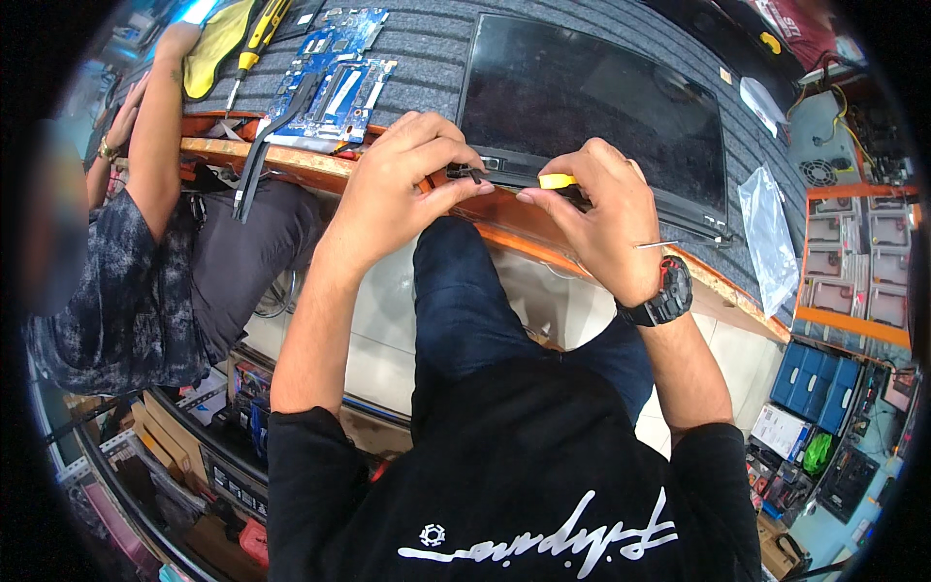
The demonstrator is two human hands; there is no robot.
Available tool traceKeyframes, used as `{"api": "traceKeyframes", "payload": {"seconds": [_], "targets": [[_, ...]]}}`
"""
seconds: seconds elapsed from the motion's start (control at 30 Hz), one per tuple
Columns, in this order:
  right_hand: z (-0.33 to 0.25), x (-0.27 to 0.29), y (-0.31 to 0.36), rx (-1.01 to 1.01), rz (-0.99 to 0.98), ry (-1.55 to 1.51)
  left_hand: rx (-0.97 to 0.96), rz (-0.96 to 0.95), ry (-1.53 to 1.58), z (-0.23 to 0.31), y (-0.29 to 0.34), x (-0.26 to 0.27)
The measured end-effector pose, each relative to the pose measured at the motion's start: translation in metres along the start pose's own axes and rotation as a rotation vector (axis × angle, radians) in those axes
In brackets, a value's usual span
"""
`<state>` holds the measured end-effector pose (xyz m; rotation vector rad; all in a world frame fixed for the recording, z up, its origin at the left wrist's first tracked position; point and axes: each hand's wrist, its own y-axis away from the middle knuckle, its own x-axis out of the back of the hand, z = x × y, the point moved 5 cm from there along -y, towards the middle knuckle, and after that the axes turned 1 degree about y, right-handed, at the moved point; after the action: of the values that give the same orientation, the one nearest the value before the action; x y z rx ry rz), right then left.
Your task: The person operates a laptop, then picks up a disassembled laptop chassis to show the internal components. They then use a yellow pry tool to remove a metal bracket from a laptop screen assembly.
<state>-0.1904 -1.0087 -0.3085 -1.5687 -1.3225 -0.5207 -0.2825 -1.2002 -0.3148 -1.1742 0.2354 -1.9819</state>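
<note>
Between the thumb and fingers of my left hand (412, 175) is a small dark part (464, 172); its kind cannot be made out. My right hand (606, 209) is closed around a screwdriver (558, 180). The yellow handle end points toward my left hand, and the thin metal shaft sticks out near my wrist. Both hands are over the table's front edge, by the lower edge of a dark laptop screen (592, 107) lying on a grey ribbed mat (427, 58). The fingers hide most of the small part and the handle.
Left of the screen lies a blue circuit board (330, 87), with black strips (254, 165) hanging over the table edge. Another screwdriver (260, 39) and a yellow cloth (215, 48) lie further left, beside another person's arm (160, 136). A clear plastic bag (769, 238) is at right.
</note>
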Motion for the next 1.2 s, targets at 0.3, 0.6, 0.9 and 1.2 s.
{"api": "traceKeyframes", "payload": {"seconds": [0.3, 0.6, 0.9, 1.2], "targets": [[0.003, 0.001, 0.000, 0.027, -0.027, -0.028, -0.043, 0.000, -0.023, 0.002, -0.002, -0.004], [0.006, 0.000, -0.001, 0.015, -0.025, -0.056, -0.097, -0.015, -0.013, 0.006, -0.006, -0.004], [0.011, 0.007, 0.005, 0.038, -0.024, -0.044, -0.063, -0.040, 0.003, 0.008, -0.005, -0.008], [-0.005, 0.002, 0.003, 0.143, -0.002, -0.016, 0.006, -0.056, -0.035, 0.019, 0.000, -0.007]]}}
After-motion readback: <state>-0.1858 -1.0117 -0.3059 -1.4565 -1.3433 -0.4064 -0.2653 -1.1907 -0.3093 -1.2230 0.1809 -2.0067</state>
